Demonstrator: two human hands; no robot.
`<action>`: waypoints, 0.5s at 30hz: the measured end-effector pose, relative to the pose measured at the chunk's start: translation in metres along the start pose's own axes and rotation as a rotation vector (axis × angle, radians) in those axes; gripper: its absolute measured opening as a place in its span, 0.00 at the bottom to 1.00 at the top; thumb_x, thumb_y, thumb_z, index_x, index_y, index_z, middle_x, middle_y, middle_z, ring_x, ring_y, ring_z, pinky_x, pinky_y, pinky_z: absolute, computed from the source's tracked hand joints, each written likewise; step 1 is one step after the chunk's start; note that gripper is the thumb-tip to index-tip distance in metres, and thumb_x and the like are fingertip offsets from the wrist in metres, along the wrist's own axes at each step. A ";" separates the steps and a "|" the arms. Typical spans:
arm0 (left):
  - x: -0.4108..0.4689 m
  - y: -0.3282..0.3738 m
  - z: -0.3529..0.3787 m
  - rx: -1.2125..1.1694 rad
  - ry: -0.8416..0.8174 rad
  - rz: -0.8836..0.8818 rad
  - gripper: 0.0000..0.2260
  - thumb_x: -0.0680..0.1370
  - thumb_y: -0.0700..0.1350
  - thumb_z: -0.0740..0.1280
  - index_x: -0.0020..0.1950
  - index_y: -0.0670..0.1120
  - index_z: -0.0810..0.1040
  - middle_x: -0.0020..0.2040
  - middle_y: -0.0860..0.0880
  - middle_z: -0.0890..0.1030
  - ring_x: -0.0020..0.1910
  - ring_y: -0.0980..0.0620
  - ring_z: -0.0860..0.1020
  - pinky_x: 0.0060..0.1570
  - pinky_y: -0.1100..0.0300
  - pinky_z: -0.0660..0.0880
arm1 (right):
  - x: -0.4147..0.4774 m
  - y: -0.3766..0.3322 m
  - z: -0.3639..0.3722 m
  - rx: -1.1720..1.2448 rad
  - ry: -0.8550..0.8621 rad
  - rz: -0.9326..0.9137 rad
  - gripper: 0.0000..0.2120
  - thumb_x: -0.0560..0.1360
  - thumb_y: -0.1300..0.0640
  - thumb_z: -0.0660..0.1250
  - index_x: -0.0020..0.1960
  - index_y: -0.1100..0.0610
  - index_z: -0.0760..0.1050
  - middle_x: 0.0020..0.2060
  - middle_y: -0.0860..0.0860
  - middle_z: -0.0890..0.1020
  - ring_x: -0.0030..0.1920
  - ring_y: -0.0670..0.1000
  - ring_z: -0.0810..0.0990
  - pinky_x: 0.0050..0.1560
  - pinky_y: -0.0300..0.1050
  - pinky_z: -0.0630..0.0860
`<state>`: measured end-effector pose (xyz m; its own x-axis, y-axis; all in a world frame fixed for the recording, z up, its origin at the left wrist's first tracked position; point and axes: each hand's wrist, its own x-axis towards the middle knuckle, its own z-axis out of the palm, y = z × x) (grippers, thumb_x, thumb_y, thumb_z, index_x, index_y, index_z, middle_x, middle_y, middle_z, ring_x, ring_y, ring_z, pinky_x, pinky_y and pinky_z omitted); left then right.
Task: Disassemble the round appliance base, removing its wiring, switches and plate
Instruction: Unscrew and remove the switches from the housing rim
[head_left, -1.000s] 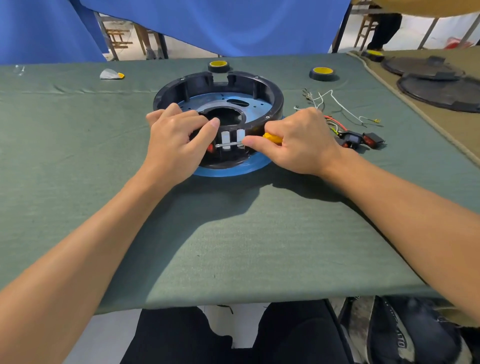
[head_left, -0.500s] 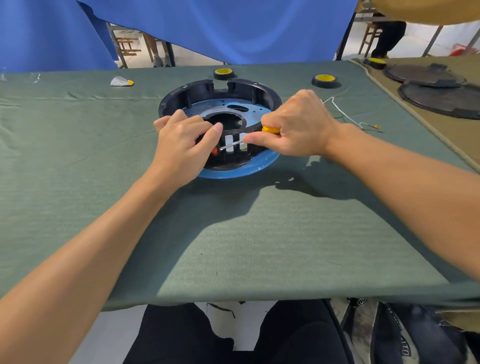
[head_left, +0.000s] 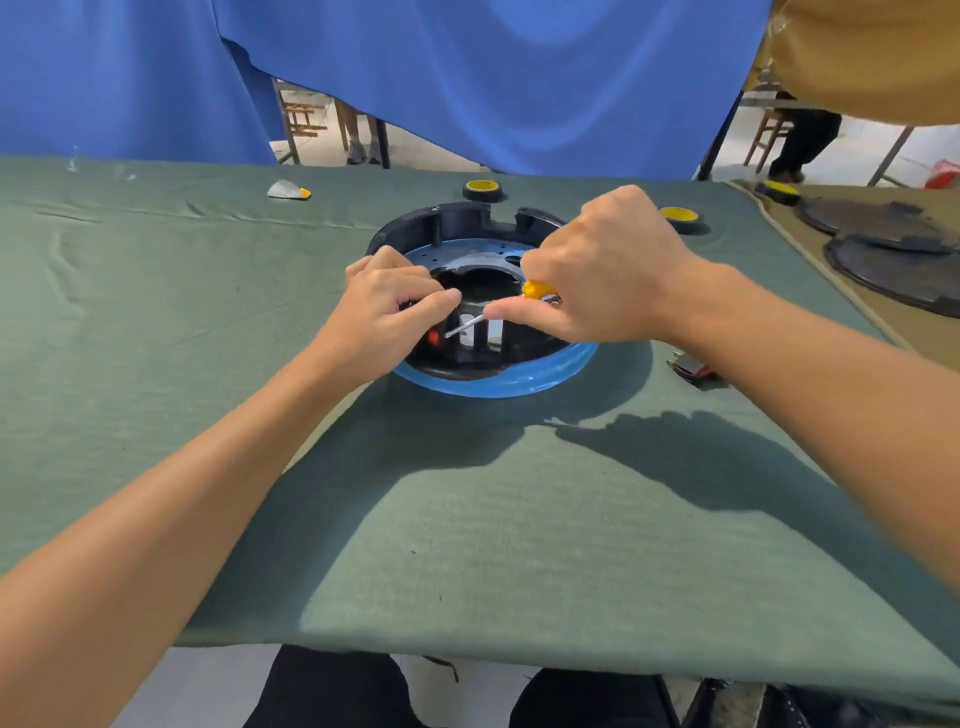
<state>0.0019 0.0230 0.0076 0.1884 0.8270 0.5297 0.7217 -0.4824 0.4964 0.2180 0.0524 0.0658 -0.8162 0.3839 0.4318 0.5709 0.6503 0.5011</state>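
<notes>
The round black appliance base (head_left: 457, 218) with a blue plate (head_left: 498, 382) under it lies at the middle of the green cloth. My left hand (head_left: 384, 312) grips the base's near left wall, fingers curled over it, beside a small red switch (head_left: 434, 338). My right hand (head_left: 597, 286) holds a yellow-handled screwdriver (head_left: 535, 289); its metal shaft (head_left: 465, 327) slants down-left toward that switch. Removed switches (head_left: 691, 366) lie on the cloth behind my right forearm, partly hidden.
Two black-and-yellow tape rolls (head_left: 483, 189) (head_left: 680, 215) sit behind the base. A small grey and yellow piece (head_left: 288, 190) lies at the far left. Dark round covers (head_left: 893, 260) rest on the tan table at right. Blue curtains hang behind the table.
My right hand rose above the base and tilted the screwdriver tip down toward the red switch. My left hand kept its hold on the rim. My head moved and the view shifted.
</notes>
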 end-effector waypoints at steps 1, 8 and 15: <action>0.002 -0.002 0.000 -0.014 -0.001 -0.005 0.19 0.77 0.48 0.61 0.26 0.51 0.64 0.26 0.55 0.68 0.44 0.54 0.67 0.59 0.49 0.62 | 0.005 -0.002 -0.002 -0.029 -0.029 0.007 0.32 0.79 0.34 0.49 0.26 0.56 0.58 0.19 0.50 0.62 0.22 0.53 0.60 0.30 0.39 0.52; 0.008 -0.010 0.011 -0.035 0.115 -0.032 0.19 0.75 0.46 0.62 0.26 0.37 0.71 0.26 0.49 0.72 0.44 0.51 0.68 0.57 0.51 0.64 | 0.028 -0.006 -0.013 0.116 -0.173 0.035 0.26 0.75 0.33 0.56 0.32 0.53 0.72 0.25 0.50 0.69 0.32 0.57 0.69 0.29 0.40 0.55; 0.008 -0.012 0.015 -0.040 0.170 -0.021 0.20 0.74 0.46 0.60 0.25 0.36 0.69 0.25 0.46 0.71 0.40 0.52 0.65 0.52 0.58 0.62 | 0.045 -0.007 -0.029 0.057 -0.205 -0.069 0.27 0.76 0.38 0.60 0.28 0.55 0.61 0.25 0.51 0.64 0.28 0.56 0.63 0.31 0.42 0.56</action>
<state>0.0048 0.0402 -0.0047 0.0561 0.7777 0.6262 0.6968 -0.4797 0.5332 0.1796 0.0465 0.1038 -0.8574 0.4587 0.2333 0.5119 0.7135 0.4784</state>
